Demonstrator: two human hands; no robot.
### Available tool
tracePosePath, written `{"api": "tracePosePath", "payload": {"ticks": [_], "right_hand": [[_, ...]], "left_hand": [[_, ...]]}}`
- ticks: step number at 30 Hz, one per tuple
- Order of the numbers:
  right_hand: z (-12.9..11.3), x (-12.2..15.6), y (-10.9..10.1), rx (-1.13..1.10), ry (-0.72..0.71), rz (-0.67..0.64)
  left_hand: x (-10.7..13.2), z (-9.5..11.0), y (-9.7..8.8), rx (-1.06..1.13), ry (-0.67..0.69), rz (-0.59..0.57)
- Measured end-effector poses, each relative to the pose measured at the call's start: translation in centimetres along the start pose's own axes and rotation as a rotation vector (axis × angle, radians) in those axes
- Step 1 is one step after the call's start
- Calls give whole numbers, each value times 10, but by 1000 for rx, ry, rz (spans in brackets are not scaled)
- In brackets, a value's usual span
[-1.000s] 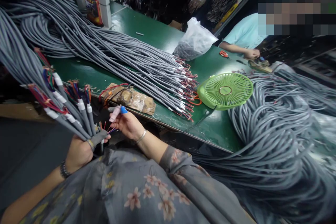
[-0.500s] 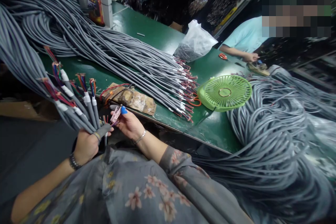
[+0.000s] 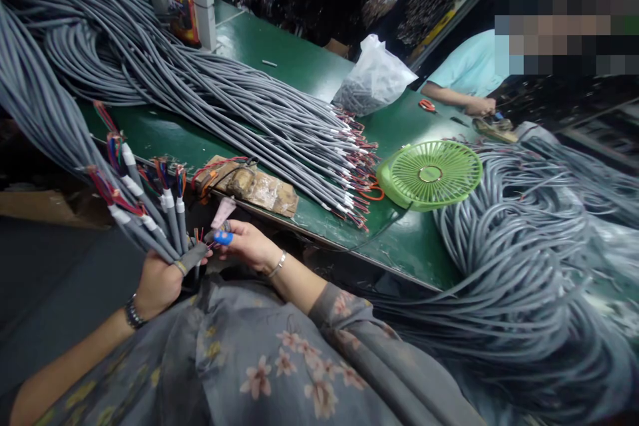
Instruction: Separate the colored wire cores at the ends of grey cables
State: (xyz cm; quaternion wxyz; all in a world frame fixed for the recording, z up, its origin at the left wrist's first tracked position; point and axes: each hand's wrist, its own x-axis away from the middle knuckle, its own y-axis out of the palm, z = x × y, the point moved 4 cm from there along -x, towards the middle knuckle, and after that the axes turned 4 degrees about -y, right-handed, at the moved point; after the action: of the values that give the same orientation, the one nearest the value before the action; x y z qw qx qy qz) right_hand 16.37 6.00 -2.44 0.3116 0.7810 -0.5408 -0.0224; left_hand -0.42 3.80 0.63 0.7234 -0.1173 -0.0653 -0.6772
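My left hand (image 3: 160, 283) is closed around several grey cables (image 3: 173, 225), whose stripped ends fan upward with white bands and coloured wires. A grey cover (image 3: 192, 257) sits on its thumb. Close beside it, my right hand (image 3: 252, 247) pinches thin reddish wires (image 3: 210, 245) at one cable's end, the fingertips partly hiding them. Blue tape (image 3: 222, 237) wraps one of its digits. From the right fingers a pale pink strip (image 3: 223, 212) sticks up; how it is attached is hidden.
On the green table (image 3: 279, 46) lie a long bundle of grey cables (image 3: 239, 106), a taped wooden block (image 3: 264, 190), a green fan (image 3: 430, 174) and a white plastic bag (image 3: 372, 76). More cables (image 3: 509, 239) hang at right. A co-worker's hand (image 3: 480, 106) works across the table.
My right hand has turned and lowered slightly, bringing its blue-taped digit down toward the wires. The pink strip now points upward. My left hand keeps hold of the cables.
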Motion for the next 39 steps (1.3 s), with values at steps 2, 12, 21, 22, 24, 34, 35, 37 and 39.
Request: {"api": "tracePosePath", "payload": {"ticks": [2,12,21,22,24,34,35,37,39], "right_hand": [[-1,3,5,52,-56,14],[2,8,11,229,-190,-51],[7,12,-1,105,-197,60],[9,11,2,88,-205,46],[9,10,8,61,-221,35],[1,5,23,76,-92,59],[0,5,23,76,-94,67],[-2,5,22,80,-110,100],[-3,6,21,86,-127,136]], "left_hand": [[-1,0,-2,-65,-1,-42],[-6,16,9,-134,-62,-279],[-8,-4,0,115,-80,-77],[-8,-5,0,106,-65,-75],[-10,-4,0,75,-45,-89],[-7,6,1,-13,-47,-183],[-7,6,1,-14,-48,-176],[-6,4,0,9,-55,-154],[-5,1,-1,65,-71,-131]]}}
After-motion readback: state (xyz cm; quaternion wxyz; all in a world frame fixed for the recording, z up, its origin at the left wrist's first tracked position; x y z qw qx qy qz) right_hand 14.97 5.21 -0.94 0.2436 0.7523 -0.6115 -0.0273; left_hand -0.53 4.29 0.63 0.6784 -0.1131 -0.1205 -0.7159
